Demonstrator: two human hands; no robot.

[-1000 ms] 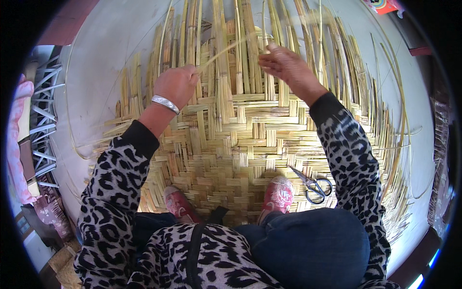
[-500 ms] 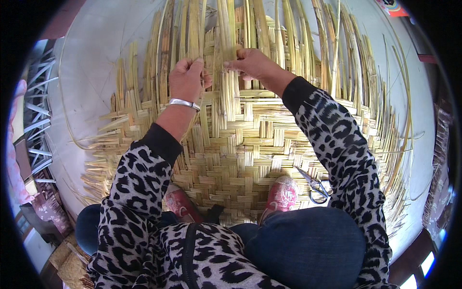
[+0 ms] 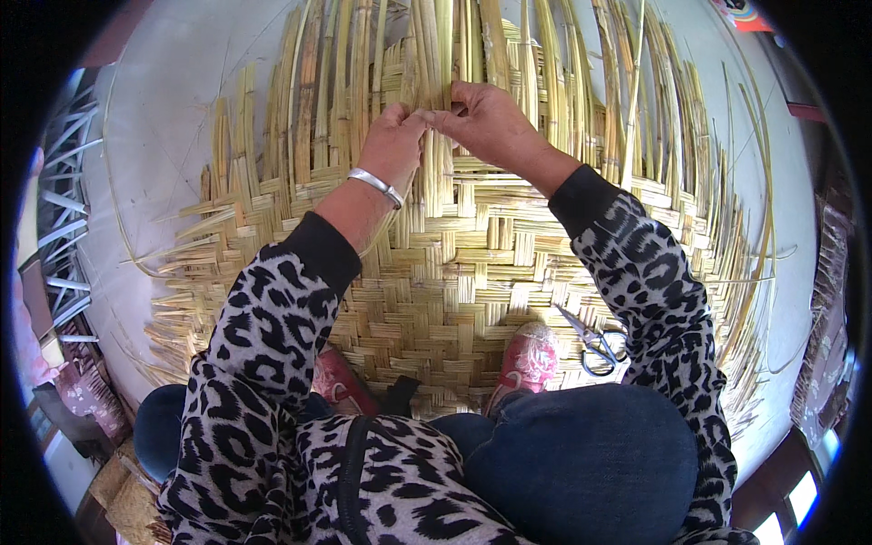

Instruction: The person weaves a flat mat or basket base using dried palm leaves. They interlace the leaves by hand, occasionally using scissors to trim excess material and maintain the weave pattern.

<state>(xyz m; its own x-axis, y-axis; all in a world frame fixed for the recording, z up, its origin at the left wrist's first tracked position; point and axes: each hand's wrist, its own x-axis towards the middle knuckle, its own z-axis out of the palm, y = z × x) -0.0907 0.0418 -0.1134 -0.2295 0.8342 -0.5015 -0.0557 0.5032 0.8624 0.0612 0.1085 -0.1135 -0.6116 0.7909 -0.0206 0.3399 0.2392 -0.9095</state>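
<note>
As our bare left hand (image 3: pixel 392 150) and bare right hand (image 3: pixel 500 129) meet close to 12 o'clock, we judge the step in hand to be gathering the long, flat, yellow-green plant strips (image 3: pixel 440 177) into a bundle. They run upright through the 12 o'clock part of the broad, straw-coloured woven mat (image 3: pixel 490 291). The next move, we think, calls for steady pressure from both thumbs, so that the bundle does not spread.

Our right hand is clasped round the strips, thumb across their front, other fingertips hidden behind. Its thumb tip touches our left fingertips. Our left fingers are bent and close together, but we cannot tell whether they pinch anything. Above that wrist sits a silver metal bracelet (image 3: pixel 375 186). Dark-handled metal scissors (image 3: pixel 591 337) lie on the mat toward 4 o'clock, well apart from both hands.
</note>
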